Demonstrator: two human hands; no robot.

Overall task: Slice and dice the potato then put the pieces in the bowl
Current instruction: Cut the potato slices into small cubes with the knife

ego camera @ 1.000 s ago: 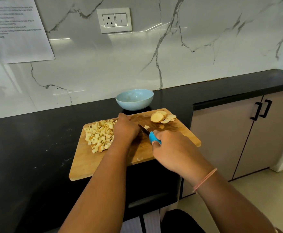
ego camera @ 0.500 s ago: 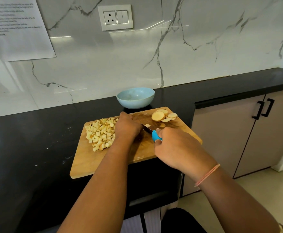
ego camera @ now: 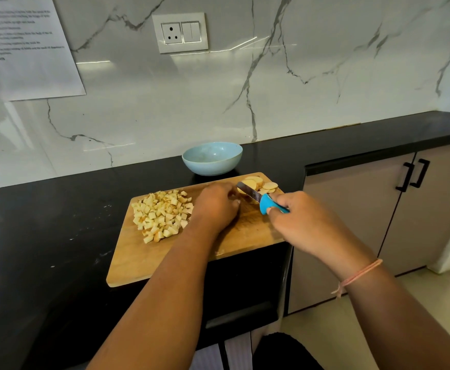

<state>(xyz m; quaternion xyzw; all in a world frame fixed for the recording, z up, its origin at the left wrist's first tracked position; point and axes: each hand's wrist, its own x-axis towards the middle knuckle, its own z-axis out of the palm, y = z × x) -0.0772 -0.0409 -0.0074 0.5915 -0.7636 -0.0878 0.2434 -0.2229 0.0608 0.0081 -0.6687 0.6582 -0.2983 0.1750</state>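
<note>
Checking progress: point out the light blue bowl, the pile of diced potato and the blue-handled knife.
light blue bowl (ego camera: 213, 168): head view, front wall.
pile of diced potato (ego camera: 160, 214): head view, heap's middle.
blue-handled knife (ego camera: 249, 192): head view, steel blade.

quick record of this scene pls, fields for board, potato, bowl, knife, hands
board: on the black counter
dice: heap on the board's left
slices: few, at the board's far right corner
bowl: behind the board, no potato in it
knife: blue handle, blade toward the slices
right hand: grips the knife
left hand: on the board by the blade tip; hold unclear
</note>
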